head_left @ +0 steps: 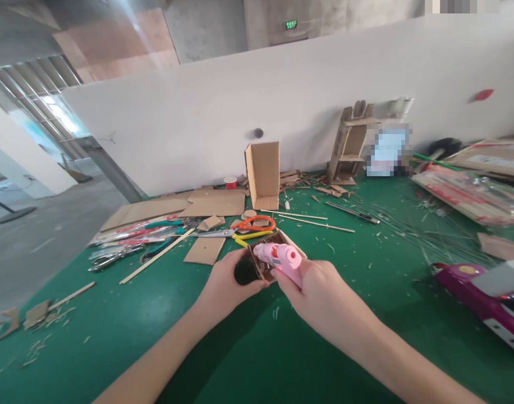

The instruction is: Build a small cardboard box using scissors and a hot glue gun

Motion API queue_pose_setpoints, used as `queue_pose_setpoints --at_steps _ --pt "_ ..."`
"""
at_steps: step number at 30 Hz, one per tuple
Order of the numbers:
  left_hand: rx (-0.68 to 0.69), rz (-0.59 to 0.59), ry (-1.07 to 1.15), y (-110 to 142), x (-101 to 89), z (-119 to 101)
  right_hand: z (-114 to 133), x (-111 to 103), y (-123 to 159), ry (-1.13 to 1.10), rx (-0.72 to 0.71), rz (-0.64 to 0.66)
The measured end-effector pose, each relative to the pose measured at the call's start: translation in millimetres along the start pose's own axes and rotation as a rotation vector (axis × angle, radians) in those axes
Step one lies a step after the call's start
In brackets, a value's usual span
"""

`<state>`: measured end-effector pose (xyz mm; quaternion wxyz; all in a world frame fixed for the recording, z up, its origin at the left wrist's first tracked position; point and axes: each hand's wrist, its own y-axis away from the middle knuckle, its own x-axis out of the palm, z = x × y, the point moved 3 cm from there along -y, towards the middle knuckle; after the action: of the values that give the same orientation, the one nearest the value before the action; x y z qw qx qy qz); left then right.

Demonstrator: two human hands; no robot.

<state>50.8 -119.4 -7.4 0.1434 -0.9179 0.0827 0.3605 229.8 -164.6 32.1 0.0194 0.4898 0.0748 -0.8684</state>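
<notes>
My right hand (pixel 313 286) is closed around a pink glue gun (pixel 280 257), its nozzle pointing into a small open cardboard box (pixel 270 255). My left hand (pixel 227 280) grips the box's left side, with a dark round part (pixel 244 271) under its fingers. Both hands hover just above the green table (pixel 156 314). Orange-handled scissors (pixel 244 226) lie just beyond the box.
Pliers and cutters (pixel 131 241) lie at the left with cardboard sheets (pixel 177 207) and wooden sticks (pixel 311 221). An upright cardboard piece (pixel 263 174) and a cardboard shelf model (pixel 349 146) stand by the white wall. A purple object (pixel 484 297) lies at the right.
</notes>
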Motion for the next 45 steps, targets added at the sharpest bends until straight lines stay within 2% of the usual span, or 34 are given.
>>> queue_pose_setpoints --at_steps 11,16,21,28,38,45 --pt "-0.012 0.000 0.012 0.0 -1.7 -3.3 -1.5 -1.5 1.8 -0.183 -0.041 0.005" --pt "-0.003 0.004 0.008 0.9 -2.1 -2.2 -6.1 0.9 0.9 -0.247 0.015 0.021" --pt "0.002 -0.006 -0.025 0.9 -1.7 -0.6 -6.8 1.8 0.6 -0.240 0.047 0.033" --pt "0.006 0.004 -0.026 1.1 -1.4 -0.1 -6.1 2.3 -1.4 -0.174 0.006 0.003" --pt "-0.020 0.043 0.033 1.1 -2.0 -5.0 -9.5 6.8 -3.0 -0.211 0.024 0.073" --pt "-0.013 0.022 -0.003 0.0 -3.3 -5.1 -7.5 7.8 -1.1 -0.093 0.002 0.010"
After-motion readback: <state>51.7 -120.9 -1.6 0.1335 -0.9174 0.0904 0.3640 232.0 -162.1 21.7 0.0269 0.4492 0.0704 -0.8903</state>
